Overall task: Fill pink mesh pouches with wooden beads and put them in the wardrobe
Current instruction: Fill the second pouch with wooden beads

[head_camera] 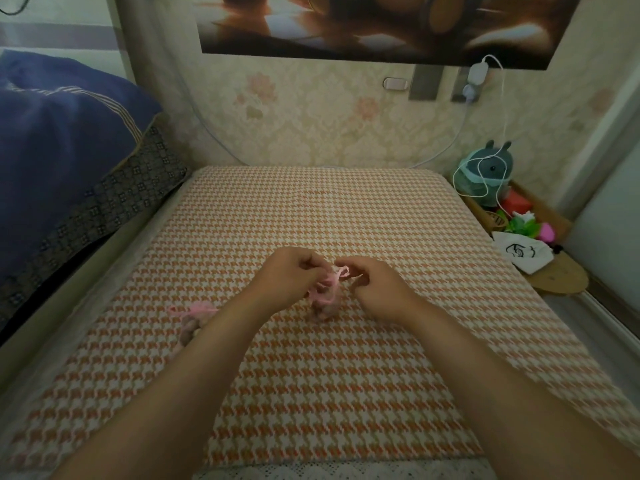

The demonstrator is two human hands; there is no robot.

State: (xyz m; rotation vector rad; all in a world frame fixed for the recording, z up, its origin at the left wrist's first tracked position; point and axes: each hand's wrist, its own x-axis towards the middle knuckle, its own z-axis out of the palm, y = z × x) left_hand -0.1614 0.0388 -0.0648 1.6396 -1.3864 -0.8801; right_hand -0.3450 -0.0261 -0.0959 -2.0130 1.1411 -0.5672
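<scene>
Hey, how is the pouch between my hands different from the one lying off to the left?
The middle pouch sits upright, its strings pinched by the left hand and right hand; the left pouch lies untouched on the cover. The middle pouch is mostly in view; the left pouch is partly behind a forearm. Both are pink mesh and look filled.

Blurred in my feed is the pink mesh pouch (323, 306) between the left hand (287, 275) and right hand (377, 289), so I cannot make out its contents or just where each hand pinches its drawstring (337, 273). A second pouch (194, 318) lies partly hidden behind the left forearm (214, 348). The wall poster (381, 26) is cut off by the top edge, and its subject is too blurred for me to read.
</scene>
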